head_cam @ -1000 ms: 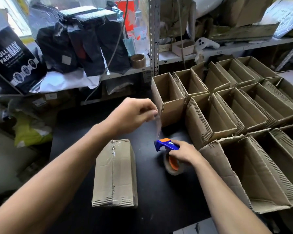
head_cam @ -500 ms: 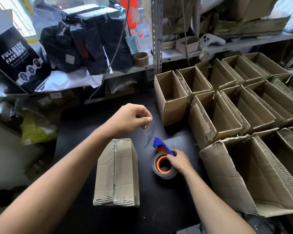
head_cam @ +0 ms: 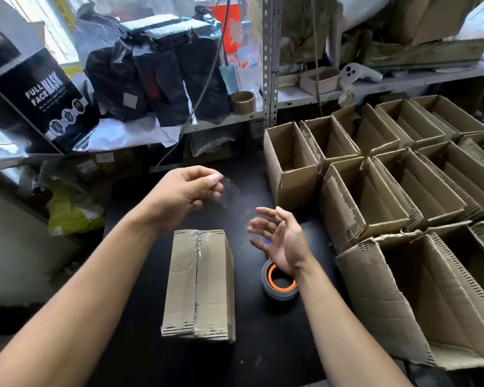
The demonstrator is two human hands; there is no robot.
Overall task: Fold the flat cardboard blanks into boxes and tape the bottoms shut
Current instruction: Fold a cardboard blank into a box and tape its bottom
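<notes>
I see my left hand (head_cam: 189, 192) raised above the black worktop (head_cam: 140, 356), its fingers (head_cam: 214, 178) curled and pinching a strip of clear tape (head_cam: 232, 196) that hangs down toward my right hand (head_cam: 280, 236). The right hand is held palm up with fingers spread and relaxed, gripping nothing, though I cannot tell whether it touches the strip. Just under its wrist the tape roll (head_cam: 280, 284), grey with an orange core, lies flat on the worktop. To its left the folded box (head_cam: 200, 283) lies bottom up, with clear tape along the centre seam. Finished open boxes (head_cam: 375, 174) stand in rows on the right. On the shelf (head_cam: 305, 97) at back left, a black carton (head_cam: 38, 103) reads "FULL FACE MASK"; its smaller print is unreadable.
</notes>
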